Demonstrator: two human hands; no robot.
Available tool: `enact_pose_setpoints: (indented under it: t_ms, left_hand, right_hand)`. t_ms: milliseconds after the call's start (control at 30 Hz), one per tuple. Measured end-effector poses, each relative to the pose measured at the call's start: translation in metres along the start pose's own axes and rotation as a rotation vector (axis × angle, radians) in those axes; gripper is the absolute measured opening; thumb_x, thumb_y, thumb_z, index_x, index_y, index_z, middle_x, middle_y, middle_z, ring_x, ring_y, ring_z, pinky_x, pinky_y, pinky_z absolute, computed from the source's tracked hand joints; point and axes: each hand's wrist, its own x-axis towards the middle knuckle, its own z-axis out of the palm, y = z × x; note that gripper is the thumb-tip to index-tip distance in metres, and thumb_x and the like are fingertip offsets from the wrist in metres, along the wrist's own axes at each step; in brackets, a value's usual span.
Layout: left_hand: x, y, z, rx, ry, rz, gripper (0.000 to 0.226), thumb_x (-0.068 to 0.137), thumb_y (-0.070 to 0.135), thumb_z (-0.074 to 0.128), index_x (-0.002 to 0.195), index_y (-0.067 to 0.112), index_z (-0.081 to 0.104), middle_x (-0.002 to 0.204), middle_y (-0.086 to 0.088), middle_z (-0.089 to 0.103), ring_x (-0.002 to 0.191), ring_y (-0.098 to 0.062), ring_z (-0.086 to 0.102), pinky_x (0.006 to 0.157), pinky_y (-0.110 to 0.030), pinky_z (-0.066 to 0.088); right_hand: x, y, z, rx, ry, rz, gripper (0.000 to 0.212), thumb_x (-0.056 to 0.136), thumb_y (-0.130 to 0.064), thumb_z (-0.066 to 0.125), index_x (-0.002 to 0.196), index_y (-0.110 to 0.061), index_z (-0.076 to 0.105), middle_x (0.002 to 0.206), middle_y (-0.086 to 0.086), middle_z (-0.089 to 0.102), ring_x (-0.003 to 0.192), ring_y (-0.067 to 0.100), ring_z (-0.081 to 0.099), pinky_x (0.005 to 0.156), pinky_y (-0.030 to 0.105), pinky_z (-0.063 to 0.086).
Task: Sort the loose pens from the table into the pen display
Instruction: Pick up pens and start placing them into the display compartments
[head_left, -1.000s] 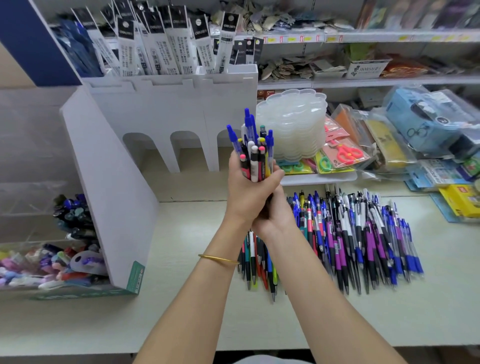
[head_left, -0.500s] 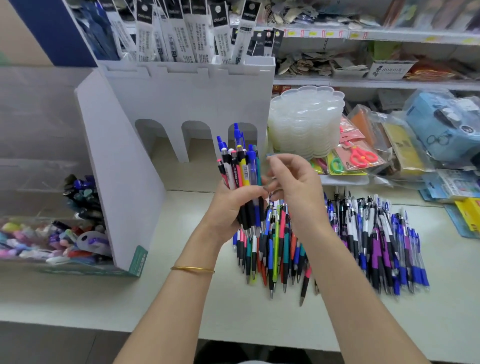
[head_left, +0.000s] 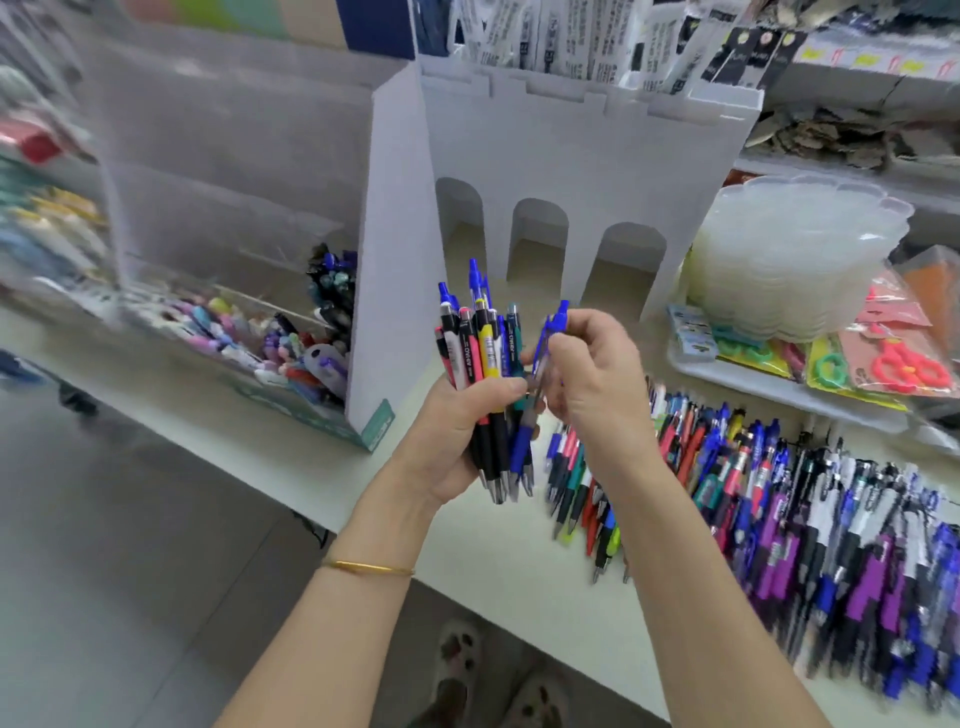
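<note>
L hand (head_left: 457, 431) fingers in tight curl; R hand (head_left: 597, 374) beside, fingers in pinch.

A pale off-white table top (head_left: 483, 571) is seen running from the left edge of the frame down to the lower right. At upper centre, a tall white cardboard display stand (head_left: 571, 156) with three arched openings along its foot is set on it. Just beside the stand's left wall, a clear plastic display box (head_left: 291, 400) with a green-edged base is placed, filled with small coloured pens. Across the right half of the frame, loose click pens (head_left: 779, 519) in blue, purple, red, green and black are laid side by side in a blurred row, tips toward the near edge.
</note>
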Motion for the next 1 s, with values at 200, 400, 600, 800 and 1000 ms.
enact_pose_setpoints:
  t_ms: [200, 400, 600, 800, 1000]
  left_hand:
    - [-0.019, 0.026, -0.022, 0.053, 0.010, 0.051, 0.025, 0.069, 0.001, 0.059, 0.092, 0.009, 0.064, 0.071, -0.005, 0.065, 0.063, -0.017, 0.063, 0.062, -0.034, 0.055]
    - [-0.032, 0.065, -0.062, 0.132, -0.085, 0.098, 0.028, 0.066, 0.002, 0.061, 0.093, 0.007, 0.062, 0.073, -0.007, 0.063, 0.066, -0.019, 0.063, 0.059, -0.032, 0.055]
    - [-0.048, 0.114, -0.144, 0.234, -0.186, 0.080, 0.034, 0.064, 0.000, 0.061, 0.098, 0.007, 0.060, 0.071, -0.005, 0.064, 0.064, -0.017, 0.060, 0.057, -0.030, 0.050]
    - [-0.059, 0.156, -0.225, 0.292, -0.181, 0.018, 0.036, 0.059, -0.001, 0.064, 0.094, 0.003, 0.060, 0.073, -0.010, 0.059, 0.063, -0.020, 0.059, 0.057, -0.031, 0.051]
    - [-0.058, 0.173, -0.264, 0.277, -0.202, -0.054, 0.037, 0.061, -0.002, 0.061, 0.098, 0.001, 0.058, 0.075, -0.009, 0.059, 0.062, -0.018, 0.058, 0.055, -0.029, 0.050]
  right_hand:
    - [-0.005, -0.018, 0.028, -0.078, -0.106, 0.049, 0.024, 0.086, 0.003, 0.049, 0.099, -0.017, 0.052, 0.067, 0.000, 0.052, 0.041, 0.000, 0.040, 0.041, 0.016, 0.031]
    - [-0.011, -0.041, 0.070, -0.044, -0.181, 0.031, 0.027, 0.088, -0.011, 0.064, 0.113, -0.007, 0.054, 0.052, 0.000, 0.042, 0.036, 0.009, 0.028, 0.037, 0.019, 0.021]
    - [-0.003, -0.052, 0.151, -0.208, -0.273, -0.002, 0.022, 0.085, -0.017, 0.069, 0.102, -0.006, 0.060, 0.046, -0.005, 0.044, 0.036, 0.011, 0.032, 0.037, 0.022, 0.023]
    - [0.002, -0.040, 0.242, -0.256, -0.219, -0.077, 0.014, 0.083, -0.012, 0.072, 0.091, -0.011, 0.060, 0.077, 0.020, 0.063, 0.062, 0.028, 0.066, 0.051, 0.039, 0.056]
    - [0.010, -0.036, 0.277, -0.476, -0.234, -0.129, 0.017, 0.085, -0.022, 0.070, 0.095, -0.013, 0.060, 0.078, 0.014, 0.062, 0.055, 0.012, 0.055, 0.051, 0.022, 0.048]
